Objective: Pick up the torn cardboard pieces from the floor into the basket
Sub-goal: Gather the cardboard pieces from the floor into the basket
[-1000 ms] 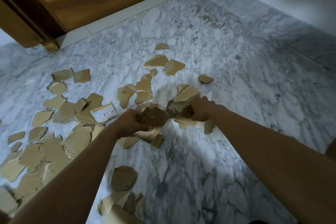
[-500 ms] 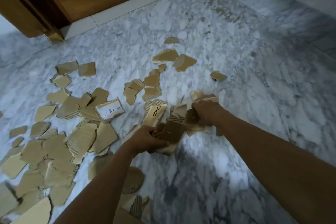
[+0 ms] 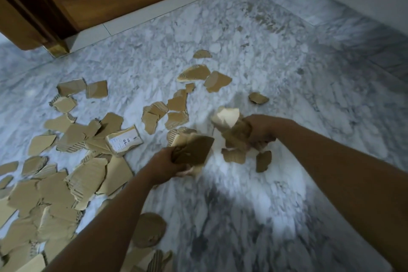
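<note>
While pieces (image 3: 194, 150) sit bunched in the left hand (image 3: 164, 166), fingers curled round a dark stack, and the right hand (image 3: 261, 130) clenches a paler wad, far more lie on the floor (image 3: 242, 205) left of and beyond the fingers; no basket shows. I'd squeeze firmly and carry level, lest scraps slip. A label (image 3: 123, 139) left of the left fingers bears a barcode; its print is unreadable.

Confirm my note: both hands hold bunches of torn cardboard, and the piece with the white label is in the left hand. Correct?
One detail is wrong. The left hand and right hand each hold torn cardboard, but the piece with the white label lies on the floor, left of the left hand, not in it. The head view shows this.
</note>
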Demonstrator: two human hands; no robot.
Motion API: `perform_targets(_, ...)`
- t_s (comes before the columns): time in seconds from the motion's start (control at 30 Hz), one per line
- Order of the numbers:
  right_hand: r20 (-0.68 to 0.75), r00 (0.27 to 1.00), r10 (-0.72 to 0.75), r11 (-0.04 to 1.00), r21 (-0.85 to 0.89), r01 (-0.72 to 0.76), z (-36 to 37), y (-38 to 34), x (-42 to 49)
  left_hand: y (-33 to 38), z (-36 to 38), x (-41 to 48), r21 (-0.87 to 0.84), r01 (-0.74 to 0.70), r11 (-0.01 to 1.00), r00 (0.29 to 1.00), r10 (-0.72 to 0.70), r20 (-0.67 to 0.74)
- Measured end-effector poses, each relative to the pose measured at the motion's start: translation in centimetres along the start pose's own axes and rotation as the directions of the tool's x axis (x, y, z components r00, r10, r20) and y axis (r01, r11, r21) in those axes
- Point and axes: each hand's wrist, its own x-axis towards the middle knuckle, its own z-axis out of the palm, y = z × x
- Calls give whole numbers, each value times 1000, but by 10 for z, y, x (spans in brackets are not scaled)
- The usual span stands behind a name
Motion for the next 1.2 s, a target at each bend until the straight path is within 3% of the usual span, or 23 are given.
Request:
perform_targets(0.13, -74, 997, 39, 990, 136, -29, -26, 16, 2, 20, -20, 13, 17, -53, 998, 992, 51, 115)
perform_targets(0.23, 4, 988, 156, 988, 14, -156, -12, 13, 14, 35, -15, 19, 95, -69, 993, 978, 48, 205)
perform_targets(0.3, -123, 963, 238, 967, -61, -247, 15, 18, 28, 41, -2, 23, 159, -95, 983, 969, 54, 242)
perform_targets(0.37, -318, 912, 259, 966, 60, -253, 40, 17, 35, 41, 11, 24, 187, -93, 978, 965, 43, 257)
perform_targets(0.43, -403, 866, 297, 954, 160, -253, 50, 16, 37, 38, 23, 26, 178, -93, 980, 966, 45, 256)
perform_targets(0.5, -328, 892, 312, 940, 244, -239, 45, 19, 31, 37, 32, 28, 165, -95, 982, 969, 53, 242)
perform_targets(0.7, -252, 964, 82, 960, 281, -8, 23, 43, 8, 58, 34, 39, 194, -197, 961, 940, 129, 315)
perform_targets(0.83, -252, 960, 124, 955, 292, -46, -11, 72, -23, 93, 46, 55, 379, -294, 878, 917, 147, 370)
perform_targets(0.93, -133, 982, 131, 958, 273, -91, -24, 88, -48, 111, 78, 63, 656, -360, 664, 917, 121, 381)
perform_targets(1.0, -41, 988, 149, 967, 215, -137, -22, 100, -59, 120, 100, 64, 753, -340, 563, 934, 109, 340)
perform_targets(1.1, 45, 988, 150, 970, 189, -156, -3, 111, -59, 116, 113, 67, 785, -307, 538, 949, 115, 292)
perform_targets(1.2, 25, 995, 92, 979, 181, -95, 19, 117, -53, 110, 115, 73, 755, -321, 572, 941, 101, 323)
